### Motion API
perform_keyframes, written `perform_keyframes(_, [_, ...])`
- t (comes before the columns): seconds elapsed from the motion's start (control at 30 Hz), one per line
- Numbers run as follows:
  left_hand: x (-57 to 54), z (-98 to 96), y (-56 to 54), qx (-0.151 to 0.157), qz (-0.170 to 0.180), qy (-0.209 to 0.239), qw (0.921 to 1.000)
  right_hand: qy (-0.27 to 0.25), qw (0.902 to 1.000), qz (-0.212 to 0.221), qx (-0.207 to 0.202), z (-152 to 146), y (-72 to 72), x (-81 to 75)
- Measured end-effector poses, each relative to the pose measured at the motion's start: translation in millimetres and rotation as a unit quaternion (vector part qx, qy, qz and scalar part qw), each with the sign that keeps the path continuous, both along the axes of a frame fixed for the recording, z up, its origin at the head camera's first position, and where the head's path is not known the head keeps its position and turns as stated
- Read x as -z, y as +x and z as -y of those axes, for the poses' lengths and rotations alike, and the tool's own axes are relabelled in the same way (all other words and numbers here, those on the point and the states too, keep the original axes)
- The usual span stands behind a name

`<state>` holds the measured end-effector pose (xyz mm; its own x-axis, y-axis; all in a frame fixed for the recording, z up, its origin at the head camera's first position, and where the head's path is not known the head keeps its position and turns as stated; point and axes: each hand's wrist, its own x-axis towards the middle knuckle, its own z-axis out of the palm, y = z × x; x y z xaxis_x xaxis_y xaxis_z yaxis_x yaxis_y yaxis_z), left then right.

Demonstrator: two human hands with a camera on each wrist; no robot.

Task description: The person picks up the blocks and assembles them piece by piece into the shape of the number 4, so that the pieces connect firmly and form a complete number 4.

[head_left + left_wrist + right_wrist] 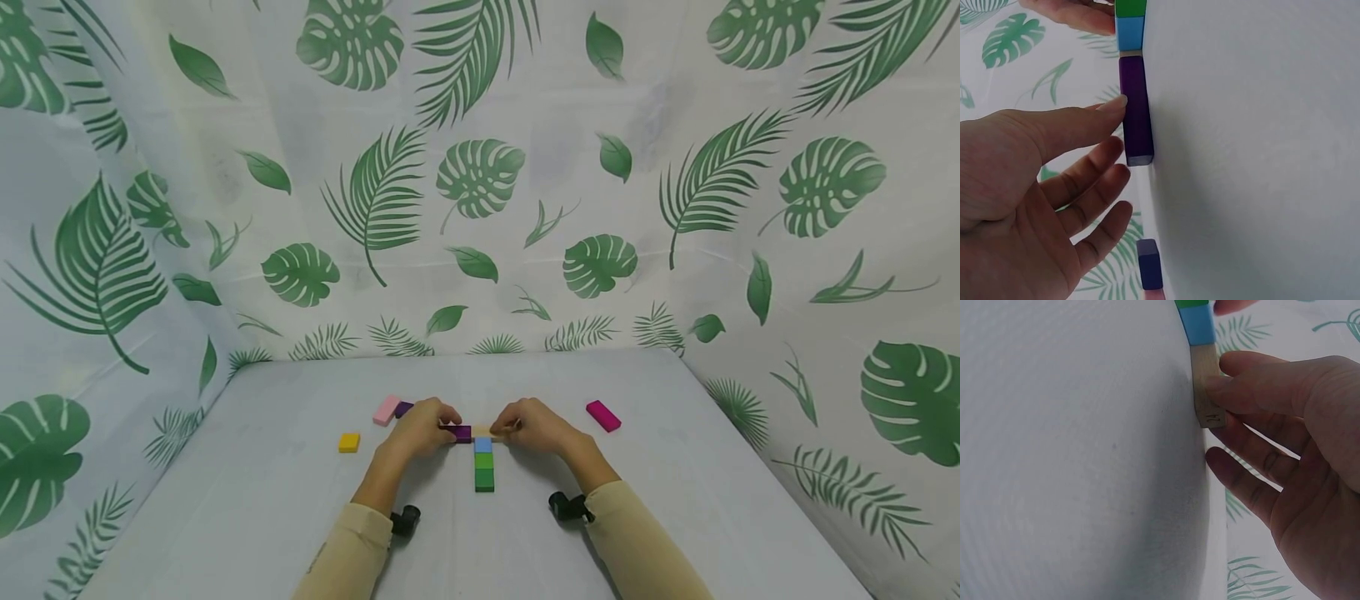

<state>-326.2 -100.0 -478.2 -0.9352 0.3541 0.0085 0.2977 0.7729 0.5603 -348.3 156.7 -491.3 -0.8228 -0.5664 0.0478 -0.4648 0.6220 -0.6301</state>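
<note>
In the head view my left hand (pixel 420 429) pinches a long purple block (pixel 461 434) lying on the table. The left wrist view shows the thumb on the face of that purple block (pixel 1135 112), with the other fingers spread behind and below. To the right, my right hand (pixel 536 427) grips a bare wooden block (pixel 1205 375) marked "24" on its end, thumb on its near face. The two blocks meet end to end, forming a crosswise row. Below this row runs a column: a blue block (pixel 483 445), a light green block (pixel 483 460) and a dark green block (pixel 484 480).
Left of the hands lie a pink block (pixel 386 410), a dark purple block (pixel 404 408) partly hidden by the left hand, and a yellow block (pixel 348 442). A magenta block (pixel 603 415) lies to the right. Leaf-printed cloth (pixel 480 317) walls the white table (pixel 225 517).
</note>
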Motion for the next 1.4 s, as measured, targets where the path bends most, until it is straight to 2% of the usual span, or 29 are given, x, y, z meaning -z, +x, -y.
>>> perform_keyframes(0.1, [-1.5, 2.5, 0.2, -0.006, -0.001, 0.004, 1.0000, 0.000, 1.0000, -0.001, -0.001, 0, -0.3, 0.1])
perform_keyframes(0.33, [-5.8, 8.1, 1.2, -0.043, 0.014, 0.022, 0.9987, -0.003, 1.0000, 0.004, 0.002, 0, -0.6, 0.6])
perform_keyframes(0.53, [-5.0, 10.9, -1.7, -0.053, 0.020, 0.029, 0.9980, -0.003, 1.0000, 0.004, 0.002, 0, -0.5, 0.8])
perform_keyframes(1.07, [-7.0, 26.4, -3.5, -0.061, -0.009, 0.042, 0.9972, 0.001, 1.0000, -0.006, -0.002, 0, 1.4, -2.2])
perform_keyframes(1.4, [-7.4, 47.1, -6.8, -0.074, -0.038, 0.054, 0.9951, 0.005, 0.9999, -0.012, -0.003, 0, 2.2, -2.1])
